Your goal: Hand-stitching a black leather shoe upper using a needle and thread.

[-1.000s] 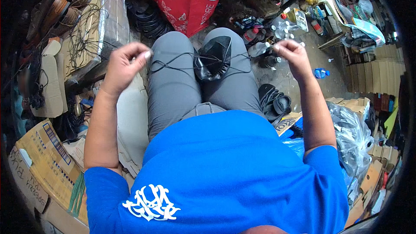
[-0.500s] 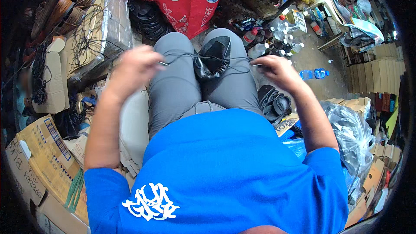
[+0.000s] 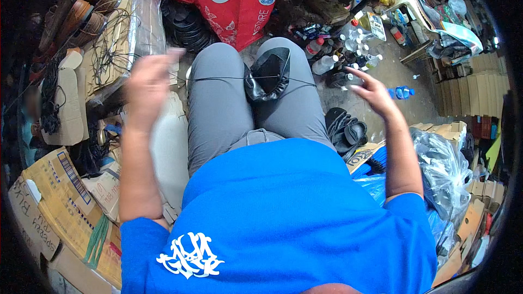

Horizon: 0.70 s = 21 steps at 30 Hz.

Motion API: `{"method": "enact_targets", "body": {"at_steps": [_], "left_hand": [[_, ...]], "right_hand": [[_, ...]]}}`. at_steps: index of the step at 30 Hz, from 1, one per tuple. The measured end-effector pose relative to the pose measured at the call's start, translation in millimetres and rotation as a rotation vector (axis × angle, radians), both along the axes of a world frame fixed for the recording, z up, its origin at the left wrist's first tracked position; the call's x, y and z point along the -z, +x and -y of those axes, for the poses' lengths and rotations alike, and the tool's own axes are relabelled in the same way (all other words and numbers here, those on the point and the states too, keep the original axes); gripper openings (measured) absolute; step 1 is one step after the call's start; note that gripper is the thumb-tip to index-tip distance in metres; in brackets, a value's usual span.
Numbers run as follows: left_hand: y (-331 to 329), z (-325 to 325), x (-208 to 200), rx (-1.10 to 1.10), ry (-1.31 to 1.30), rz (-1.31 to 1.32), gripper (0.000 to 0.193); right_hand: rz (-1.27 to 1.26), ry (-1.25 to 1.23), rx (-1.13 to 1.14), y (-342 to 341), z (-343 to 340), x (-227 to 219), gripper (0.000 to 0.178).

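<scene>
A black leather shoe upper (image 3: 269, 76) rests on my right thigh near the knee, its rim gathered along the near side. Dark thread (image 3: 218, 78) stretches from it across my left thigh toward my left hand (image 3: 148, 84), which is raised on the left and smeared by motion. Whether its fingers grip the thread is not visible. To the right of my knee, my right hand (image 3: 373, 93) is held apart from the upper, index finger and thumb spread. A short length of thread trails off the right side of the upper, ending short of that hand.
A red shopping bag (image 3: 231, 13) stands beyond my knees. Plastic bottles (image 3: 326, 64) crowd the floor ahead right, with black shoe pieces (image 3: 346, 130) beside my right thigh. Cardboard (image 3: 65, 196) lies at left, below brown shoes (image 3: 76, 16). A clear plastic bag (image 3: 438, 166) sits at right.
My left hand has moved left and the thread over my left thigh has straightened. My right hand has shifted slightly right, its finger and thumb now apart. The upper has stayed on my thigh.
</scene>
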<state>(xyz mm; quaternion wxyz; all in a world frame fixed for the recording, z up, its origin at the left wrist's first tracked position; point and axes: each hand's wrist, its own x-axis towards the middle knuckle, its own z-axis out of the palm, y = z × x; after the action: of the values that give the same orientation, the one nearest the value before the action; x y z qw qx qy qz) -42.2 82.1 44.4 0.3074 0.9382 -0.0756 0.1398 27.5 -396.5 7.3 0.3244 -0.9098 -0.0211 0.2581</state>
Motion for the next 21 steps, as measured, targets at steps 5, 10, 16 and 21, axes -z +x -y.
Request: {"method": "enact_targets", "body": {"at_steps": [5, 10, 16, 21], "left_hand": [[6, 90, 39, 0.293, -0.086, -0.276, 0.028], [16, 71, 42, 0.175, 0.015, -0.307, 0.013], [36, 62, 30, 0.180, -0.296, -0.231, 0.022], [62, 106, 22, 0.472, -0.174, -0.081, 0.040]], "right_hand": [[-0.170, 0.580, -0.134, -11, -115, 10, 0.031], [-0.047, 0.539, -0.156, 6, -106, 20, 0.028], [0.007, 0.507, -0.042, 12, -70, 13, 0.028], [0.258, 0.314, -0.238, 17, -101, -7, 0.019]]}}
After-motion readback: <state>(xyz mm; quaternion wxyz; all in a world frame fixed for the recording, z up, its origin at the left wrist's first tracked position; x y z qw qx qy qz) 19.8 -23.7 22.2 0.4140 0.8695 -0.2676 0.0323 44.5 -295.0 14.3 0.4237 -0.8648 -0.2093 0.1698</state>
